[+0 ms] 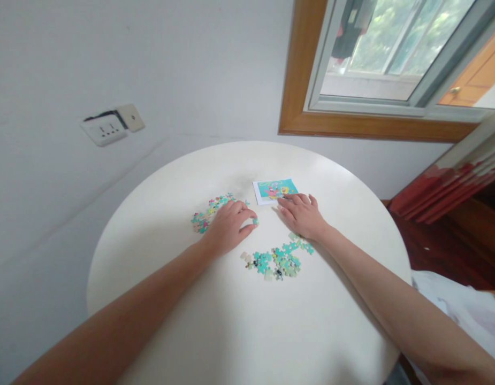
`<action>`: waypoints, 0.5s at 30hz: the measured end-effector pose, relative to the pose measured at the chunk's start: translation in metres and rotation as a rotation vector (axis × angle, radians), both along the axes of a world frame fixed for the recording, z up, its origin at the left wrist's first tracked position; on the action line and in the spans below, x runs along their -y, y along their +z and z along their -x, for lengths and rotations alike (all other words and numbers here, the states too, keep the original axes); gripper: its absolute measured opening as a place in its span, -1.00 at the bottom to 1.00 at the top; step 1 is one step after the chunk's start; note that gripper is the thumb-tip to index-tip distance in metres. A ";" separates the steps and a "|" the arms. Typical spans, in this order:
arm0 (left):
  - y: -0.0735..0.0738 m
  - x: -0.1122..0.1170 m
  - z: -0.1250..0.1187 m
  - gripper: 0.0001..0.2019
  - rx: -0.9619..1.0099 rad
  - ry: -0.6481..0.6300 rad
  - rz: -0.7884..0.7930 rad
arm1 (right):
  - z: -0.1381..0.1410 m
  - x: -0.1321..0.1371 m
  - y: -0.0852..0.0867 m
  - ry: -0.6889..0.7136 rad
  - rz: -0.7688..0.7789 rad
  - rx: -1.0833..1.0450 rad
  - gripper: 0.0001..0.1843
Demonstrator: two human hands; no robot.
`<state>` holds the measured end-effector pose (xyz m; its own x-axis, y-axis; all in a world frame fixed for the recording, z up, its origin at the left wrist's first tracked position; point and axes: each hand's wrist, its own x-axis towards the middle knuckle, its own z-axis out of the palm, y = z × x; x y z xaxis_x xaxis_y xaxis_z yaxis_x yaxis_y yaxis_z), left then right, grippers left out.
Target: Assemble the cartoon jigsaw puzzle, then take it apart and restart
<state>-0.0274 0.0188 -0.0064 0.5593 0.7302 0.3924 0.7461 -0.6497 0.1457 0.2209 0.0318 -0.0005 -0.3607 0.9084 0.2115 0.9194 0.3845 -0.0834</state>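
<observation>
Between the thumb and forefinger of my left hand is a small teal puzzle piece. Beside and partly behind that hand lies a loose heap of puzzle pieces, teal, pink and yellow. My right hand rests palm down, fingers stretched out, at the lower edge of a picture card with a pink and a yellow cartoon figure on teal. Nearer to me, a second group of puzzle pieces, mostly teal and pale green, spreads below my right wrist. Whether any of them interlock I cannot tell.
Everything lies on a round white table against a white wall. A wall socket is on the left. A wood-framed window stands behind, with a red and white curtain at the right. White cloth lies beside the table's right edge.
</observation>
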 end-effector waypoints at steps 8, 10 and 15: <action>-0.001 0.001 -0.004 -0.80 0.025 -0.004 0.010 | 0.008 0.003 -0.005 -0.009 -0.016 -0.061 -0.42; -0.001 0.001 -0.003 -0.80 0.020 -0.003 0.008 | 0.005 0.002 -0.004 0.003 -0.059 -0.112 -0.42; 0.002 0.000 0.005 -0.79 0.047 -0.016 0.000 | -0.015 -0.001 0.005 0.098 -0.169 -0.320 -0.53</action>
